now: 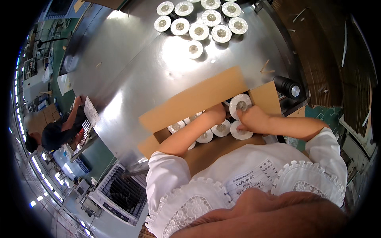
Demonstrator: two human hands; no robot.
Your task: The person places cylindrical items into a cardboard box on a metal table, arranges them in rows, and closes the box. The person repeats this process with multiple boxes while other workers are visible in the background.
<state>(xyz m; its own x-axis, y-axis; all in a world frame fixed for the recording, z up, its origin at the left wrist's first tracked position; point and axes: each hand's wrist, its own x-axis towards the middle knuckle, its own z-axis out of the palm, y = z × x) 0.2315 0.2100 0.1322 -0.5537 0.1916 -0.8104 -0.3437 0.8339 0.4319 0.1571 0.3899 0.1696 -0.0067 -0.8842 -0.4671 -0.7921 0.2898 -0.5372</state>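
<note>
An open cardboard box stands in front of me, its flaps folded outward. Inside it are several round, white-ended spools with greyish centres. One such spool sits higher than its neighbours at the box's right end. My right hand has a finger on that spool's face and another over the spool just below it; it appears to grip the raised one. My left hand reaches into the box beside it, and its fingers are hidden there. Near my left forearm lie more spools, including one white-ended spool.
More white-ended spools stand on the metal table at the far side. A black cylindrical bottle is right of the box. Stacked cardboard lines the right side. Another person works at the far left.
</note>
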